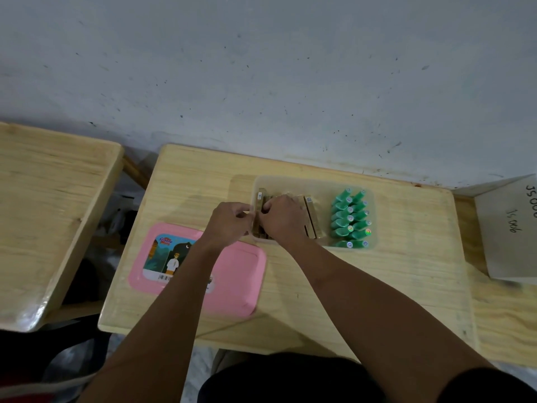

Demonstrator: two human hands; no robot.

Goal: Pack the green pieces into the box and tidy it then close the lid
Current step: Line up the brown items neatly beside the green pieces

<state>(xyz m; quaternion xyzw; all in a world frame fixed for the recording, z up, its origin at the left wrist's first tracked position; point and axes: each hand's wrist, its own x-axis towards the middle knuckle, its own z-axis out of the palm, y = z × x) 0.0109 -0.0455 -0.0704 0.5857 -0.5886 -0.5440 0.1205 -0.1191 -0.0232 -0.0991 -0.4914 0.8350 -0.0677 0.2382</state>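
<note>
Desk point(377, 271): pale wood, filling the middle of the frame, set against a grey wall.
Pink lid point(238, 286): flat on the desk at lower left of centre, printed label facing up, just beside the box and not yet on it.
Clear box point(322, 184): open, at centre of frame just right of the lid.
Right hand point(283, 219): inside the left half of the box, fingers curled down over the gold packets point(312, 219), gripping them.
Left hand point(229, 225): at the box's left wall, fingertips and thumb pinched on the outermost packet.
Green pieces point(350, 218): already in the right half of the box, lying in two neat rows, caps angled to upper right.
Handling: small, light, probably hard plastic and smooth; likely to roll, so best pinched across the middle of the barrel or nudged as a row.
Lid grip: thin and somewhat flexible, best taken by opposite edges.
</note>
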